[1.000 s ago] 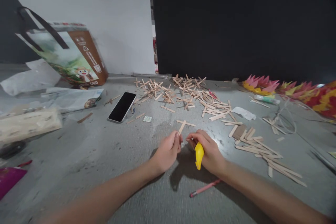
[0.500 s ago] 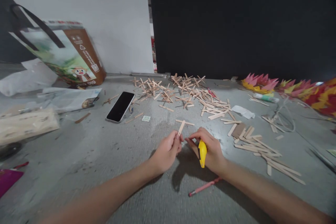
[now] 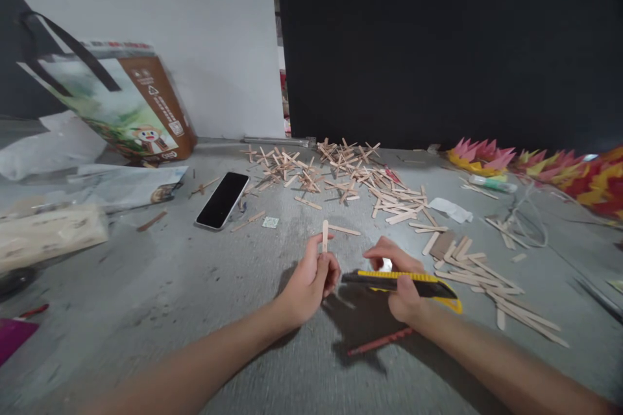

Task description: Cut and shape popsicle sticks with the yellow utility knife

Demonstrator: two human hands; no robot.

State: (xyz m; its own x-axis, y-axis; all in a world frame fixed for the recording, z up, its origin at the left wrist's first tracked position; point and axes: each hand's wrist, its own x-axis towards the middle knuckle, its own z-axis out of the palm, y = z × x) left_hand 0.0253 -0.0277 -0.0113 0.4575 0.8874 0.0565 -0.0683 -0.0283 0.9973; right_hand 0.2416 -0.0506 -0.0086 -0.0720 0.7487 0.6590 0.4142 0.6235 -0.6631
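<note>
My left hand [image 3: 310,280] pinches a short wooden craft stick [image 3: 324,235] and holds it upright just above the grey floor. My right hand [image 3: 400,279] grips a yellow and black utility knife [image 3: 406,283], which lies sideways with its tip pointing left toward the left hand. Both hands are close together at the centre of the view. A single loose stick [image 3: 343,230] lies flat just beyond them.
A pile of glued stick crosses [image 3: 341,172] lies farther back, and long sticks [image 3: 487,275] spread to the right. A black phone [image 3: 222,200] rests to the left, a pink pencil [image 3: 380,341] under my right wrist. A printed bag [image 3: 117,100] leans at the left wall; paper flowers [image 3: 481,157] far right.
The right hand has turned the knife from end-on to sideways, its tip now pointing left. The left hand has tilted its stick upright and shifted slightly left.
</note>
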